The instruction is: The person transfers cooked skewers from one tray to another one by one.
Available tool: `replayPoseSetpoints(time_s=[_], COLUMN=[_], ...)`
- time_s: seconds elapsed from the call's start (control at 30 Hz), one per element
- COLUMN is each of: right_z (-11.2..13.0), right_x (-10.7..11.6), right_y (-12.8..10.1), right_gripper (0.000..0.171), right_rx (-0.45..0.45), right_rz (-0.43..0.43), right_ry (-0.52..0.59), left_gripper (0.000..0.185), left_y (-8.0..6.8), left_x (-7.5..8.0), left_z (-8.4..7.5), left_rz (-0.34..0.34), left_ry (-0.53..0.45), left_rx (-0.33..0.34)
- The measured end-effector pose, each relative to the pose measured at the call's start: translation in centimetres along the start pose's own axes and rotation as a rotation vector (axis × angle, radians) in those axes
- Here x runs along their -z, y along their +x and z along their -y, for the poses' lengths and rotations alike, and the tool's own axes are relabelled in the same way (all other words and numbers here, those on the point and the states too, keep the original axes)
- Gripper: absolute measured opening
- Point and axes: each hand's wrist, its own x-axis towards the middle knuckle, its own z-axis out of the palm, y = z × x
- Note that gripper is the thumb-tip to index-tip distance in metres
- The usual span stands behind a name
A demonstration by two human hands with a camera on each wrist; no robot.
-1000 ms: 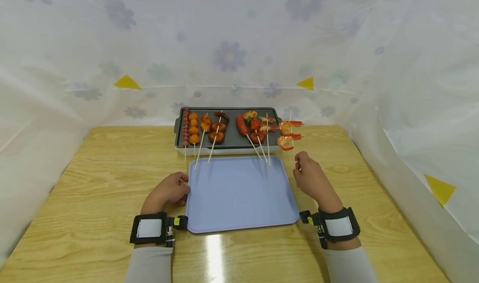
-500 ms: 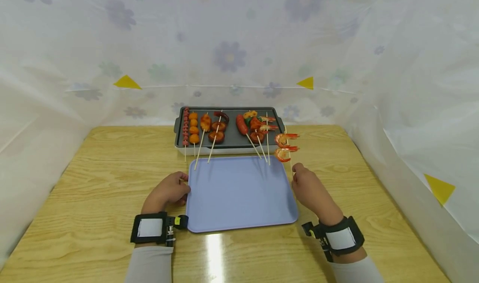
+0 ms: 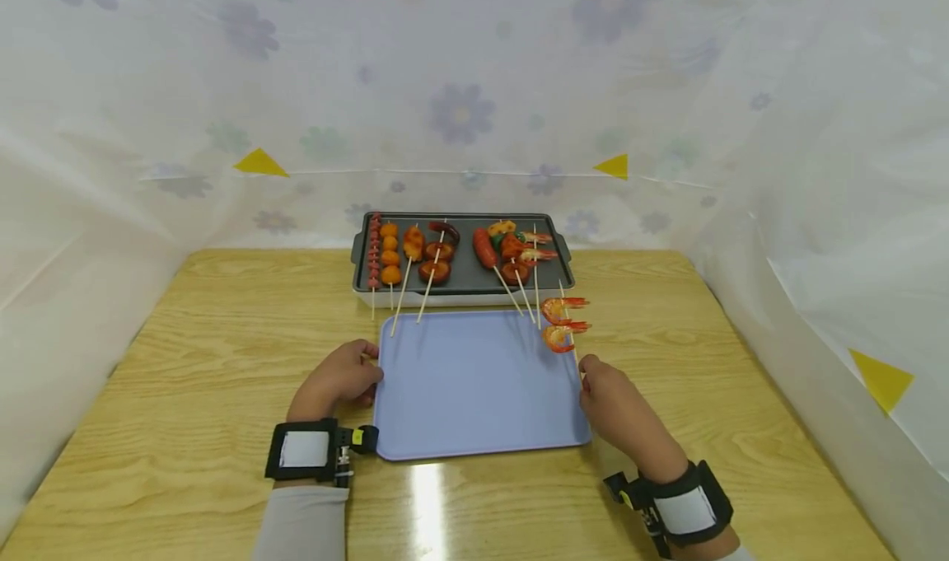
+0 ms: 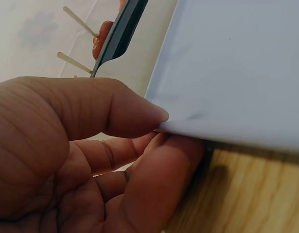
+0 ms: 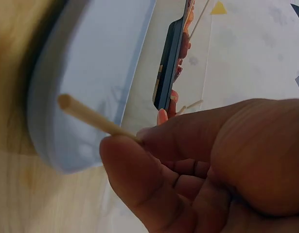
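On the left of a wood-grain desk [image 3: 200,380], a person's left hand [image 3: 343,377] grips the left edge of a pale blue tray [image 3: 474,404], its fingers [image 4: 130,114] narrowed on the rim with the thumb above; just beyond the tray stands a grill plate [image 3: 465,273] laid with food, from a red-cube skewer [image 3: 374,256] at the left, past a sausage skewer [image 3: 484,248], to more sticks at the right, several of their bare ends jutting over the tray's far edge; at the tray's far right corner hangs a two-prawn skewer [image 3: 567,328], its stick pinched near the lower end between thumb and fingers [image 5: 134,174] of the right hand [image 3: 619,404]; whether the prawns touch the tray cannot be told.

The likeliest mishap lies at the far right: prawns just beside jutting stick ends could snag and drag a neighbour off the plate; a pinch so near the end of a thin stick may let the prawns' weight twist it; release over the raised right rim could tip the skewer outward onto the wood.

Bare wood flanks the tray at left and right; its broad middle offers the open room; on the far side, plate and hanging sheet [image 3: 460,50] limit movement.
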Motion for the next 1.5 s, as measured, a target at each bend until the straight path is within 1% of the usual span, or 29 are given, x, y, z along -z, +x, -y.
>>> replayPoseSetpoints(time_s=[0.23, 0.4, 0.63, 0.9, 1.03, 1.27, 1.37, 1.43, 1.5], right_z=[0.1, 0.1, 0.2, 0.1, 0.1, 0.2, 0.3, 0.3, 0.2], right_x=[-0.8, -1.3, -1.6, -1.8, -1.9, -2.2, -2.0, -1.8, -1.6], right_y=[-0.8, -0.9, -0.4, 0.4, 0.7, 0.9, 0.8, 0.7, 0.5], right_gripper=[0.017, 0.011, 0.007, 0.003, 0.006, 0.002, 0.007, 0.020, 0.033], right_rx=[0.012, 0.025, 0.046, 0.033, 0.022, -0.002, -0.024, -0.045, -0.043], right_rz=[0.003, 0.013, 0.011, 0.024, 0.035, 0.027, 0.018, -0.003, -0.055], right_ry=[0.006, -0.001, -0.034, -0.064, -0.071, -0.091, -0.125, -0.152, -0.180], left_gripper=[0.041, 0.041, 0.041, 0.042, 0.041, 0.041, 0.042, 0.042, 0.041], left_y=[0.0, 0.0, 0.1, 0.1, 0.1, 0.1, 0.1, 0.1, 0.1], left_x=[0.0, 0.1, 0.1, 0.0, 0.0, 0.1, 0.1, 0.0, 0.0], left_z=[0.0, 0.1, 0.2, 0.1, 0.0, 0.0, 0.0, -0.1, -0.1], left_rz=[-0.004, 0.000, -0.006, -0.009, -0.013, -0.016, -0.014, -0.012, -0.010], left_ry=[0.016, 0.021, 0.015, 0.022, 0.020, 0.029, 0.028, 0.025, 0.023], left_rx=[0.007, 0.012, 0.013, 0.005, 0.000, 0.002, 0.004, 0.003, 0.003])
